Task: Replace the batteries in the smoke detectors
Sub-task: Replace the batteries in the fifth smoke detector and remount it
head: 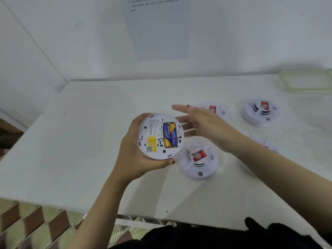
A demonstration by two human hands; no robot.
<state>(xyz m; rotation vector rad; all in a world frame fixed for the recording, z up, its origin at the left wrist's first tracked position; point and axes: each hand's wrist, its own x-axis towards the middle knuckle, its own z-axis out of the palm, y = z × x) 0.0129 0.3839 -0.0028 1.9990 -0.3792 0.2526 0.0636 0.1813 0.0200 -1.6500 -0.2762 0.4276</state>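
Holding one detector (pixel 154 139) back-side up in our left hand (pixel 133 150), above the worktop (pixel 89 132), fingers (pixel 139 119) wrapped round its rim. Two batteries (pixel 169 134), blue and yellow, sit side by side in the open bay, with no cover over them that we can see. No idea if they're the old pair or the new one. Our right hand (pixel 203 123) is just beside the detector, flat and relaxed, gripping nothing. It's blurry, so probably mid-move.

What could bite us here: the grip is only on the rim, so digging hard at a battery could tip the detector out of the hand. A spring could also flick a battery loose and let it roll off the worktop.

The other detectors (pixel 198 159) lie face up close by. We count three, maybe a fourth behind the right arm, and one sits right next to the held one. A careless sweep could knock them, and they all look alike, so done and not-done ones could easily get mixed up.
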